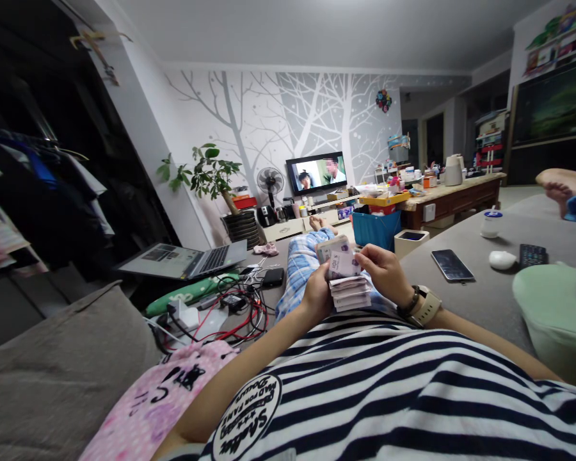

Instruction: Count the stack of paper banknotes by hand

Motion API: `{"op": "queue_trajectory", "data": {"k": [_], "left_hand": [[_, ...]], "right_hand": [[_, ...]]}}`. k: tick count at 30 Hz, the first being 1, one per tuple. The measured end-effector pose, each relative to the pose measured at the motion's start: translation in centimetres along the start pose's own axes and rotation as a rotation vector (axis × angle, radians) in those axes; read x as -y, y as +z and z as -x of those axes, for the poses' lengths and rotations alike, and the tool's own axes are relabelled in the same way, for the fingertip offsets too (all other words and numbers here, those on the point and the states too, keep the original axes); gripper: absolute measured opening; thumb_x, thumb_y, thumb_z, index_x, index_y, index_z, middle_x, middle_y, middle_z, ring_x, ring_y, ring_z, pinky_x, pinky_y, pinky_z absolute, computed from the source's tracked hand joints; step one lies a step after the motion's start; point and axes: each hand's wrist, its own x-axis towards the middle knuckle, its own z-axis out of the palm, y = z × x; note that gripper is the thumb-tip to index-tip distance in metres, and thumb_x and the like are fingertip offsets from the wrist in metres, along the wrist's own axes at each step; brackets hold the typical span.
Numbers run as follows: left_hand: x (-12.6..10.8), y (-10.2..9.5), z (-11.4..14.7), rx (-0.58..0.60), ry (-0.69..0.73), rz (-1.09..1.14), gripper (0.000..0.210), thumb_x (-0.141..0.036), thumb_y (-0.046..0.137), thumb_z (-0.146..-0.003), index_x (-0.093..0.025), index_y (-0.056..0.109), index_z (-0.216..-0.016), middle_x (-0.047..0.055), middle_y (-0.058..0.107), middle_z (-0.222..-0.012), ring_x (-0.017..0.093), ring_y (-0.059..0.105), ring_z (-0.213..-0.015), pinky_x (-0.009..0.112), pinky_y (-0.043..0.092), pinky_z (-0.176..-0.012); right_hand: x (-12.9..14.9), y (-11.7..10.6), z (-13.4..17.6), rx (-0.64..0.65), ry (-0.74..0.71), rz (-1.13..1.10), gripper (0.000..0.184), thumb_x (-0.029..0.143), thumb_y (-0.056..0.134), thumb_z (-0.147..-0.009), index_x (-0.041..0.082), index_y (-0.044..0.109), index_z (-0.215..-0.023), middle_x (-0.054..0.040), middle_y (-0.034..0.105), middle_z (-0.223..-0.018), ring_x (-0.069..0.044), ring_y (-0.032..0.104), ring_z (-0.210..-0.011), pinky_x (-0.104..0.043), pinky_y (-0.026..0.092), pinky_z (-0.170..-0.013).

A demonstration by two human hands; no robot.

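Observation:
My left hand (pixel 318 292) is closed round the side of a stack of small printed cards (pixel 349 293) above my lap. The stack's lower layers fan out toward my striped shirt. On top, a pale card (pixel 344 264) with printed letters and a small purple picture faces up, too small to read fully. My right hand (pixel 385 274) pinches the right edge of that top card between thumb and fingers. A watch with a pale strap (pixel 427 306) sits on my right wrist. Beneath the cards are blue checked trousers (pixel 300 259) on my outstretched legs.
To the left, a laptop (pixel 187 259) stands open beside tangled cables (pixel 247 320) and a power strip. On the right lie a phone (pixel 452 265), a white mouse (pixel 502 259) and a remote (pixel 532 255). Another person's foot (pixel 557 192) shows at far right.

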Motion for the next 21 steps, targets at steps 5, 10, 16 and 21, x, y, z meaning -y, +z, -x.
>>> {"op": "queue_trajectory", "data": {"k": [5,10,16,21], "left_hand": [[0.09,-0.18,-0.06,0.042,0.015,-0.018,0.032,-0.022,0.043,-0.081,-0.011,0.066,-0.1,0.008,0.072,-0.077,0.022,0.068,-0.074,0.033,0.052,-0.073],[0.31,-0.45,-0.2,0.081,0.016,-0.042,0.031,-0.025,0.048,-0.078,-0.011,0.067,-0.097,0.007,0.071,-0.074,0.023,0.067,-0.074,0.033,0.052,-0.073],[0.42,-0.5,-0.2,0.103,0.035,-0.075,0.029,-0.03,0.052,-0.078,-0.013,0.068,-0.097,0.007,0.071,-0.075,0.023,0.067,-0.075,0.034,0.052,-0.072],[0.25,-0.14,0.15,0.091,0.009,-0.077,0.03,-0.033,0.052,-0.08,-0.014,0.068,-0.097,0.007,0.071,-0.074,0.023,0.067,-0.074,0.034,0.052,-0.072]], "right_hand": [[0.34,-0.04,0.15,0.017,-0.018,-0.04,0.031,0.041,0.051,-0.085,0.019,0.051,-0.065,0.0018,0.048,-0.058,-0.011,0.041,-0.054,-0.024,0.034,-0.053],[0.27,0.02,0.24,0.037,-0.03,-0.06,0.03,0.04,0.05,-0.087,0.018,0.05,-0.066,0.0025,0.045,-0.058,-0.011,0.038,-0.054,-0.024,0.032,-0.052],[0.39,0.0,0.25,0.042,-0.041,-0.048,0.03,0.041,0.05,-0.087,0.018,0.051,-0.067,0.0024,0.046,-0.058,-0.011,0.038,-0.054,-0.024,0.033,-0.053],[0.6,-0.03,0.27,0.047,-0.044,-0.044,0.03,0.041,0.049,-0.087,0.019,0.051,-0.067,0.0023,0.046,-0.058,-0.011,0.038,-0.054,-0.024,0.032,-0.052]]}}
